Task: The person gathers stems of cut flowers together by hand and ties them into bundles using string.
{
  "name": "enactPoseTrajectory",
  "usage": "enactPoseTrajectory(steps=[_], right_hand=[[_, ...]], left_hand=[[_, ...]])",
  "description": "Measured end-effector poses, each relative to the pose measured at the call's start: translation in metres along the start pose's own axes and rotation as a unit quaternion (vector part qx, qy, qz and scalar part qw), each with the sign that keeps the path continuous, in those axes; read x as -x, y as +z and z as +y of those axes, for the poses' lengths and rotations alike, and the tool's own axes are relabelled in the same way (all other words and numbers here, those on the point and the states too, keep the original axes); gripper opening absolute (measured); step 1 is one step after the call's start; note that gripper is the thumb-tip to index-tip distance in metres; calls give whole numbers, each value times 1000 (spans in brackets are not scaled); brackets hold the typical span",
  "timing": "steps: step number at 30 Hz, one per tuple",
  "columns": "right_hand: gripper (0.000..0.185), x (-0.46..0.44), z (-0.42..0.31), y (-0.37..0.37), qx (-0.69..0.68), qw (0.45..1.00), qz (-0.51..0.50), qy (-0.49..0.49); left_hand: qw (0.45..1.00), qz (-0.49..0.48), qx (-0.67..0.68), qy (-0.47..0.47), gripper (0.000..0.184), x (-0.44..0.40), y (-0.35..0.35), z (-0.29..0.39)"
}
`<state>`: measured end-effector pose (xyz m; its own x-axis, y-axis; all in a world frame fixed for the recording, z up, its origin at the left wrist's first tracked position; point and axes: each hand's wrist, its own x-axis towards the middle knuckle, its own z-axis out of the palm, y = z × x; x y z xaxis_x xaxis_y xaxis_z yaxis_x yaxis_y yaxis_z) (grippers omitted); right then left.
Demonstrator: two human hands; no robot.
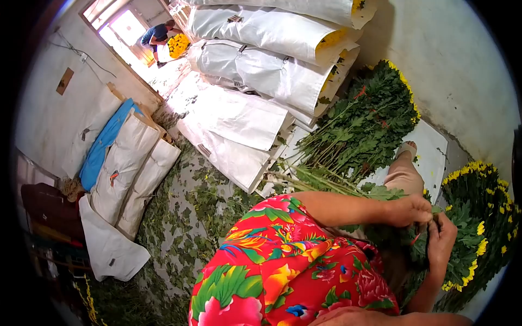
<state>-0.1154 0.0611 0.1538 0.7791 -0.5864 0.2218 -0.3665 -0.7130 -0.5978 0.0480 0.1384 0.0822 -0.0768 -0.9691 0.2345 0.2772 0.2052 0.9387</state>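
Observation:
My left hand [410, 212] is closed in a pinch beside the green stems and leaves of a bunch of yellow chrysanthemums [465, 239]. Close against it, my right hand [441, 239] is also closed, its fingertips meeting those of the left. What the fingers pinch is too small to tell. A thin red tie [415, 239] shows among the leaves just below my hands. The bunch's bare stems [326, 182] run leftward under my left forearm, and its yellow blooms face right.
Another chrysanthemum bunch [370, 117] lies by my foot [408, 149], with more flowers [500, 217] at right. White wrapped bundles [266, 65] are stacked above; others [122, 168] lean left. Fallen leaves [185, 217] cover the floor. A person [156, 35] bends over yellow flowers near the doorway.

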Motion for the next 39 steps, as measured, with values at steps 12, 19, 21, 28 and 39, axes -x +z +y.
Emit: enactPoseTrajectory(steps=[12,19,21,28,39], right_hand=[[8,-6,-43,-21,107,976,-31,-189],[45,20,-49,-12,-184,977,63,90],[37,25,-38,3,-13,998,42,-54],[3,24,-32,-2,-92,996,10,0],[13,41,-42,0,7,998,32,-56]], left_hand=[[992,6,-93,87,13,3,6,-9],[993,53,95,-54,7,2,-3,-14],[992,39,115,-23,8,2,-3,-20],[979,10,201,-33,10,3,-2,-9],[976,40,198,-80,21,-4,-5,-23]])
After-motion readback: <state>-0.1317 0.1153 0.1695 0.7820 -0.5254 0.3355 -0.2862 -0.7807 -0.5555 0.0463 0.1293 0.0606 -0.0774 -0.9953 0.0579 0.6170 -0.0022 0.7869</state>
